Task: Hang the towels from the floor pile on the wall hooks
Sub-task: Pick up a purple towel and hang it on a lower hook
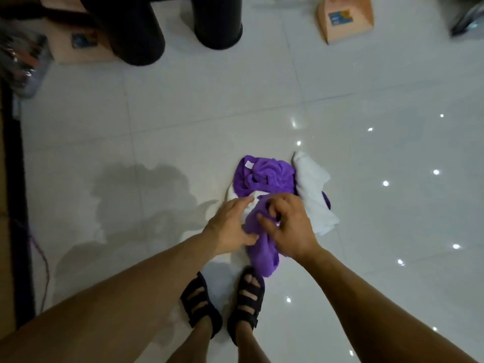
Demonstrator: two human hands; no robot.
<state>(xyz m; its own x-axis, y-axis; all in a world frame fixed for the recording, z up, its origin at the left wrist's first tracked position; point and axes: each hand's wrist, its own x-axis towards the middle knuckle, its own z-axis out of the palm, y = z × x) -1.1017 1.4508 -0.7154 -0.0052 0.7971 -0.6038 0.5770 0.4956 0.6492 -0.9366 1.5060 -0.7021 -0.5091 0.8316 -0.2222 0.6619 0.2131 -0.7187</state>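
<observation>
Head view | towel pile (264, 176) on floor (183, 127) | right hand (288, 224) grips nearest purple towel (262, 255), fingers curled in | left hand (230, 226) rests fairly straight-fingered against it | cloth looks soft, light, limp: probably best lifted by an edge.

Towel pile (264, 179) is lying on the floor (366, 218). Left hand (230, 226) is pressing on the pile's near-left edge. Right hand (290, 229) is gripping the held towel (262, 247) at the pile's near side, just right of the left hand. Sandals (200, 305) are standing just before the pile. Two cylinders (138, 30) are standing well behind the pile, leftward, a box (83, 45) left of them. A carton (345, 17) is lying well behind the pile, rightward.
</observation>
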